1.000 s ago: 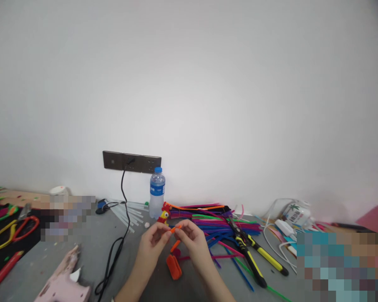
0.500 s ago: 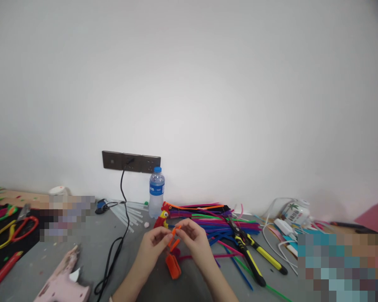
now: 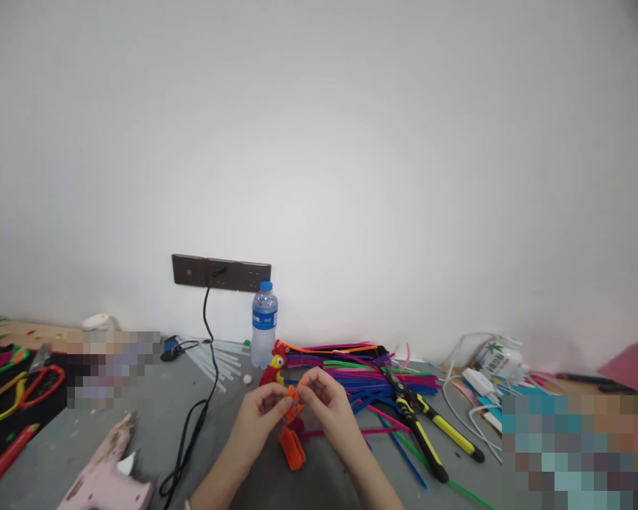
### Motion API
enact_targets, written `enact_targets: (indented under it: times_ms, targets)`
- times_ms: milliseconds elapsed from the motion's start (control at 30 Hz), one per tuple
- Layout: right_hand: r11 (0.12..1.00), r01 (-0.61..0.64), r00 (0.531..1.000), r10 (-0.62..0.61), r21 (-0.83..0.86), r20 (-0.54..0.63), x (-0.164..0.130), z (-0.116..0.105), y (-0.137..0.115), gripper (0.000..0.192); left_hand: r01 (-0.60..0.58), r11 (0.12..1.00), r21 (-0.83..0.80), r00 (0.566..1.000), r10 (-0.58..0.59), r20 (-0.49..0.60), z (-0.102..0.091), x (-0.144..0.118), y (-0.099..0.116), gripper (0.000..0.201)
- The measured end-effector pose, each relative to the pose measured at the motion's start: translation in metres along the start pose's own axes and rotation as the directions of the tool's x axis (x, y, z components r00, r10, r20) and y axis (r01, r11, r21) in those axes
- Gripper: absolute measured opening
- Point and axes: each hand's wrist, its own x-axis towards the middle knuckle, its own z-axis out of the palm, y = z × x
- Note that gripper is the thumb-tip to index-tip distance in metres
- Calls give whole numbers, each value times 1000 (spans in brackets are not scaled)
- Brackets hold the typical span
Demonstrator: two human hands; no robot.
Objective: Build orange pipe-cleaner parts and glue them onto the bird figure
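Note:
A bent orange pipe cleaner (image 3: 294, 409) is pinched between both hands above the grey table. My left hand (image 3: 256, 419) grips one side of it between thumb and forefinger, and my right hand (image 3: 327, 402) grips the other. Just below the fingers lies an orange trough-shaped piece (image 3: 292, 450), whose kind I cannot make out. Behind my left hand stands a small red and yellow rooster figure (image 3: 275, 363), its lower part hidden by the fingers. A dark pink ball-like bit (image 3: 298, 426) shows between the hands.
Bundled coloured pipe cleaners (image 3: 361, 368) lie behind my right hand, with yellow-black pliers (image 3: 425, 425) beside them. A water bottle (image 3: 264, 326) stands at the wall. Left are a black cable (image 3: 191, 418), a pink glue gun (image 3: 106, 471) and scissors (image 3: 29, 386).
The orange pipe cleaner has been bent further between my fingertips, and its ends now point upward. Both hands have stayed in nearly the same place.

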Motion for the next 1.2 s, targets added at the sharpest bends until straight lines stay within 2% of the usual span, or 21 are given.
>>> enact_targets:
  times_ms: [100,233,433,533,600,667,733,867,1033,1200]
  targets:
    - [999,19,999,-20,36,37,-1,1,-3,30,49,998,-31,998,-47,42,0,-2,3,34]
    - [996,16,996,-23,85,83,-1,1,-3,28,54,998,-46,993,-48,111,1,-4,8,33]
    - [993,-16,998,9,118,62,1,0,2,27,79,991,-105,991,-67,113,3,-5,7,32]
    - [998,58,997,-57,19,-49,0,1,1,26,102,986,-132,991,-89,96,3,-3,4,35]
    - [982,143,981,-157,-127,-115,-1,1,-2,16,96,986,-136,993,-87,74,3,-3,3,35]
    - [941,226,959,-261,-253,-112,-2,0,-6,3,85,986,-146,995,-78,59,3,-2,2,34]
    - [912,278,948,-311,-301,-70,-2,-2,-8,7,83,982,-171,995,-73,65,2,-3,2,32]
    - [909,282,953,-302,-308,-18,0,-5,-8,12,103,975,-199,992,-86,94,3,-4,2,32]
    - [888,305,949,-312,-344,35,0,-6,-5,14,75,985,-155,995,-64,78,4,-4,5,32]
    - [879,303,951,-306,-368,52,-1,-7,-3,30,79,990,-119,995,-71,68,3,-3,6,35]
